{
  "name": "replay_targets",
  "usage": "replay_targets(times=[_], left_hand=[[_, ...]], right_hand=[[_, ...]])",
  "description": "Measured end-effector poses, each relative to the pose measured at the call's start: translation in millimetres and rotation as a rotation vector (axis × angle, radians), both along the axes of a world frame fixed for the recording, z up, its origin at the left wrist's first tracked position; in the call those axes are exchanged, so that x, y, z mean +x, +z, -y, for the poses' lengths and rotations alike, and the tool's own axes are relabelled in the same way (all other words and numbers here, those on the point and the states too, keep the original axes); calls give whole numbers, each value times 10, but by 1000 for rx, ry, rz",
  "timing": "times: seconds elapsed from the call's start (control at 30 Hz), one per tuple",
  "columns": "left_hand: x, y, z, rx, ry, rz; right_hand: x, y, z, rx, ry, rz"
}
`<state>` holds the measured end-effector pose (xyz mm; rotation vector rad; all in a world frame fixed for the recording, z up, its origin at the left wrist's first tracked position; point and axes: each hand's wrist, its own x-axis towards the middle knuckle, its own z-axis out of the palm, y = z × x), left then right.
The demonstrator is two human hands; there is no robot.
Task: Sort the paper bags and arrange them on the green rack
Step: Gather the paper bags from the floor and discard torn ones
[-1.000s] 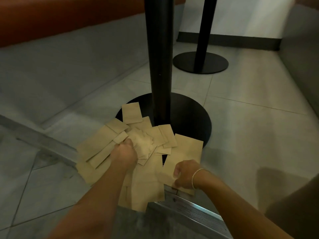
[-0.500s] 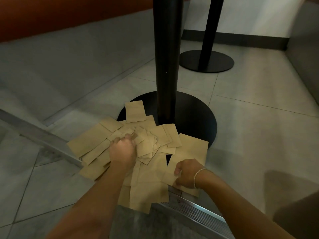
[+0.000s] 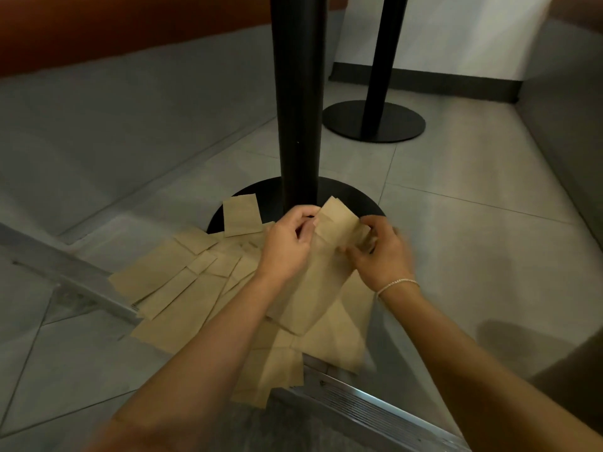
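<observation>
Several flat brown paper bags [image 3: 182, 288] lie scattered on the grey tiled floor at the foot of a black table post. My left hand [image 3: 287, 246] and my right hand [image 3: 378, 252] are raised above the pile and together grip a bunch of paper bags [image 3: 326, 272], fingers pinching its upper end from both sides. The bunch hangs down between my wrists. One small bag [image 3: 241, 215] lies apart on the post's round base. No green rack is in view.
The black post [image 3: 297, 102] rises from a round black base [image 3: 359, 200] just behind my hands. A second post with its base [image 3: 375, 122] stands farther back. A metal floor strip [image 3: 375, 406] runs diagonally below the pile. Grey bench fronts flank both sides.
Both hands have lifted off the floor and come together, picking up a bunch of bags from the pile. The right hand has left the large bag it was pressing.
</observation>
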<state>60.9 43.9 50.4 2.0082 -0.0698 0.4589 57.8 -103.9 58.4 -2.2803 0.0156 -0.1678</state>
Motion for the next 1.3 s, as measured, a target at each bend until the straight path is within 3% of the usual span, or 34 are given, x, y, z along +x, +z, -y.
replay_targets(times=[0.17, 0.33, 0.67, 0.77, 0.97, 1.1, 1.3], left_hand=[[-22, 20, 44, -242, -44, -60], [-69, 26, 34, -293, -153, -154], [-172, 171, 60, -695, -417, -505], [-180, 175, 112, -812, -375, -516], [-199, 189, 138, -754, -296, -520], [-214, 261, 172, -836, -245, -464], [-181, 457, 190, -723, 46, -332]], right_hand=[[-10, 56, 112, 7, -60, 6], [-42, 109, 164, 4, -41, -2], [-175, 260, 264, 201, 30, -87], [-191, 323, 252, 168, 47, -109], [-221, 393, 290, 98, 19, -112], [-269, 481, 338, 12, 12, -81], [-364, 872, 384, -160, -22, 8]])
